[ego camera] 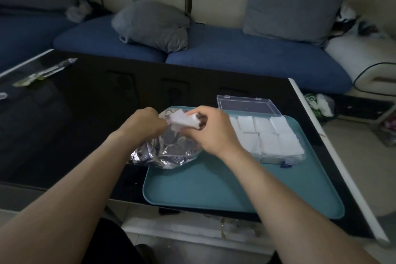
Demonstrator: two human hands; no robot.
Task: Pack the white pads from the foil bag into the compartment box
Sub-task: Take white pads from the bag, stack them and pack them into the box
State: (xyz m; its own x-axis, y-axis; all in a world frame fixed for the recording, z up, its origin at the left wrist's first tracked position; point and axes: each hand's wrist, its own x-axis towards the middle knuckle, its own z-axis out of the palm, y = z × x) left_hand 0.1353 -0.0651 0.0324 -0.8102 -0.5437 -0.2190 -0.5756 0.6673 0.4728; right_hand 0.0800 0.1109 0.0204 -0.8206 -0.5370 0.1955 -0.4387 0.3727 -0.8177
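Note:
A crumpled silver foil bag (165, 152) lies across the left edge of a teal tray (214, 188). My left hand (143, 124) grips the bag's mouth. My right hand (210, 130) pinches a small stack of white pads (182, 120) just above the bag opening. To the right on the tray stands the clear compartment box (288, 161), lid open toward the sofa, its visible compartments holding white pads (270, 135).
The tray sits on a black glossy table (75, 113) with a white right edge. A clear plastic wrapper (42, 73) lies at the far left. A blue sofa with grey cushions (150, 25) runs behind the table. A bag of litter (319, 104) is on the floor at right.

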